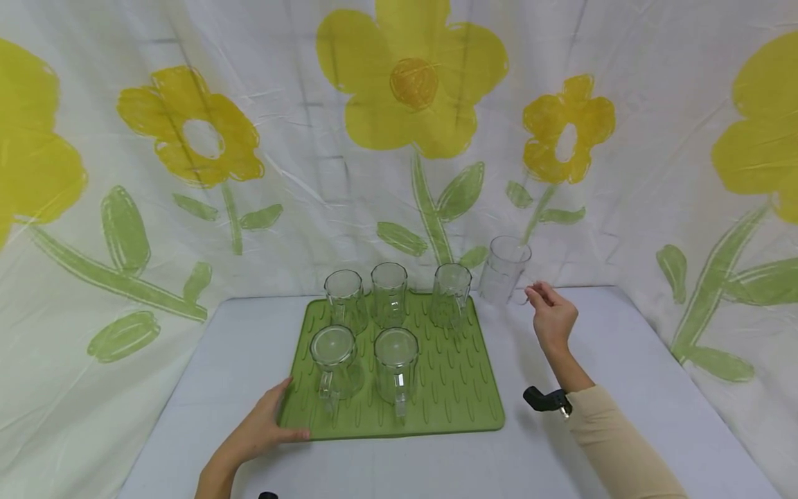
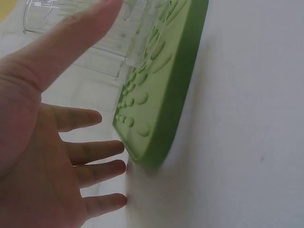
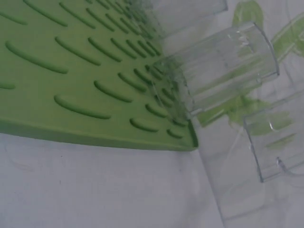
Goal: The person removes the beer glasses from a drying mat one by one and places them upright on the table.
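Note:
At the back right, my right hand (image 1: 553, 319) pinches the handle of a clear glass mug (image 1: 501, 274), tilted and held just past the mat's far right corner. In the right wrist view this mug (image 3: 280, 135) shows at the right edge; the hand itself is out of that view. A green ribbed drying mat (image 1: 449, 395) lies on the table. My left hand (image 1: 262, 430) is spread at its front left corner, thumb by the front edge and straight fingers along the left side. In the left wrist view, the fingers (image 2: 97, 152) reach toward the mat's corner.
Several clear glass mugs stand on the mat: a back row with a right-hand mug (image 1: 451, 294), and two in front, a left one (image 1: 334, 350) and a right one (image 1: 397, 353), handles facing me. A flower-printed curtain (image 1: 280, 229) hangs behind the white table (image 1: 206, 388).

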Demonstrator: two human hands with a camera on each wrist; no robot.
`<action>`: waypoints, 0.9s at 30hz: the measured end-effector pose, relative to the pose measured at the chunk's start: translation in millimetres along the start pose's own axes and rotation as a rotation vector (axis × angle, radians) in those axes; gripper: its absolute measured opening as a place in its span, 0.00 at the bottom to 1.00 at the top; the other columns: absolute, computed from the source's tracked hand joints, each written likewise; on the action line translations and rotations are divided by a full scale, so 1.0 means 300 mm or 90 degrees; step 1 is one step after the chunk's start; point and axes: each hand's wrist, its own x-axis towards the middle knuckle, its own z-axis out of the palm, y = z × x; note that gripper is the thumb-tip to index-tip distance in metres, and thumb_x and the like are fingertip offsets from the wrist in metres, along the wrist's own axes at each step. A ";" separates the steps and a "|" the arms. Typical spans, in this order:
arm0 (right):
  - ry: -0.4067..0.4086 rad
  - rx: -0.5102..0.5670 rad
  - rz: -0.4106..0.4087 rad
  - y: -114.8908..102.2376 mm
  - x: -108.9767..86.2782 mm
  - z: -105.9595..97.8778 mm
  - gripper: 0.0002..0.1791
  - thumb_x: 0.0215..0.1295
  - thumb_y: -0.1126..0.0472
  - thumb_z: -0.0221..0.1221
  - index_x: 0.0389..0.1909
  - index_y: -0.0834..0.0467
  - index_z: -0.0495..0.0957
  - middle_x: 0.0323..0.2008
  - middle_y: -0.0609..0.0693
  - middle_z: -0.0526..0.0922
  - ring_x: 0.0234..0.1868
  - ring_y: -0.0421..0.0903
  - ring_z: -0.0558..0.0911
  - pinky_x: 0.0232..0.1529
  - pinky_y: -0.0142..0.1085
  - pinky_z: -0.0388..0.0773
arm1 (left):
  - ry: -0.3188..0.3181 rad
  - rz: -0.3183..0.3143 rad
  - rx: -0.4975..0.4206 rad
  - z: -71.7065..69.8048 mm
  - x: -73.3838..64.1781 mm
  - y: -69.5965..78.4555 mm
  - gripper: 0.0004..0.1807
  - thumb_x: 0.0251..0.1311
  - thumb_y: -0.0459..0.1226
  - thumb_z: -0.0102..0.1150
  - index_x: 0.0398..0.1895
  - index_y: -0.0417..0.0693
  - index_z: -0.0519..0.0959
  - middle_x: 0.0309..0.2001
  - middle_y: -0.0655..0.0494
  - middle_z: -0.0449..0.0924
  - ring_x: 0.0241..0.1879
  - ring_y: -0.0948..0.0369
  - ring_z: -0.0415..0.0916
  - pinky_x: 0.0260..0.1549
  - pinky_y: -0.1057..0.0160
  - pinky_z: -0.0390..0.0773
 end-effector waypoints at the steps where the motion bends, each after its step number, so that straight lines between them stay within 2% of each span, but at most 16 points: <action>1: -0.001 0.006 0.005 -0.005 -0.005 0.002 0.13 0.57 0.75 0.65 0.41 0.79 0.80 0.23 0.30 0.82 0.23 0.24 0.80 0.31 0.16 0.79 | 0.001 0.003 0.003 0.003 0.000 -0.003 0.63 0.40 0.49 0.78 0.71 0.23 0.50 0.70 0.22 0.52 0.70 0.29 0.50 0.67 0.31 0.56; 6: 0.010 0.003 0.008 -0.020 -0.026 0.011 0.11 0.56 0.77 0.63 0.40 0.80 0.80 0.25 0.43 0.86 0.23 0.27 0.81 0.30 0.17 0.80 | -0.002 -0.012 0.020 0.010 0.001 -0.008 0.64 0.39 0.50 0.78 0.71 0.22 0.50 0.69 0.22 0.53 0.69 0.28 0.51 0.66 0.32 0.58; 12: 0.045 -0.055 -0.018 0.068 -0.016 0.023 0.11 0.57 0.74 0.65 0.40 0.75 0.83 0.31 0.64 0.87 0.22 0.25 0.77 0.27 0.14 0.75 | -0.005 -0.036 0.050 0.012 0.006 -0.005 0.64 0.38 0.50 0.79 0.70 0.22 0.52 0.69 0.22 0.55 0.68 0.28 0.52 0.65 0.32 0.60; 13: 0.049 -0.067 -0.027 0.082 -0.016 0.024 0.10 0.57 0.73 0.66 0.39 0.74 0.84 0.30 0.60 0.87 0.22 0.24 0.77 0.27 0.13 0.74 | -0.004 -0.037 0.055 0.012 0.007 -0.006 0.64 0.38 0.50 0.79 0.70 0.22 0.52 0.69 0.23 0.55 0.68 0.28 0.52 0.65 0.32 0.60; 15: 0.054 -0.083 -0.043 0.102 -0.016 0.026 0.09 0.57 0.72 0.66 0.37 0.74 0.84 0.30 0.63 0.87 0.22 0.23 0.76 0.26 0.13 0.72 | 0.000 -0.035 0.066 0.013 0.008 -0.009 0.65 0.37 0.50 0.79 0.70 0.22 0.53 0.69 0.23 0.56 0.68 0.28 0.53 0.66 0.32 0.60; 19: 0.066 -0.085 -0.048 0.127 -0.018 0.032 0.08 0.57 0.72 0.66 0.35 0.75 0.83 0.28 0.59 0.86 0.23 0.22 0.76 0.25 0.13 0.71 | 0.000 -0.038 0.084 0.015 0.008 -0.016 0.65 0.35 0.51 0.80 0.70 0.22 0.54 0.69 0.24 0.57 0.68 0.29 0.53 0.66 0.33 0.60; 20: 0.068 -0.086 -0.046 0.134 -0.019 0.035 0.09 0.57 0.71 0.66 0.36 0.75 0.84 0.30 0.65 0.85 0.23 0.21 0.76 0.26 0.12 0.71 | -0.001 -0.041 0.084 0.015 0.008 -0.017 0.65 0.35 0.51 0.80 0.70 0.22 0.54 0.69 0.24 0.56 0.68 0.29 0.53 0.66 0.33 0.60; 27: 0.075 -0.096 -0.034 0.155 -0.024 0.044 0.09 0.58 0.72 0.65 0.36 0.75 0.83 0.33 0.74 0.83 0.23 0.20 0.75 0.25 0.12 0.70 | -0.004 -0.061 0.093 0.017 0.010 -0.020 0.65 0.34 0.51 0.80 0.71 0.24 0.53 0.70 0.25 0.55 0.69 0.30 0.52 0.65 0.32 0.60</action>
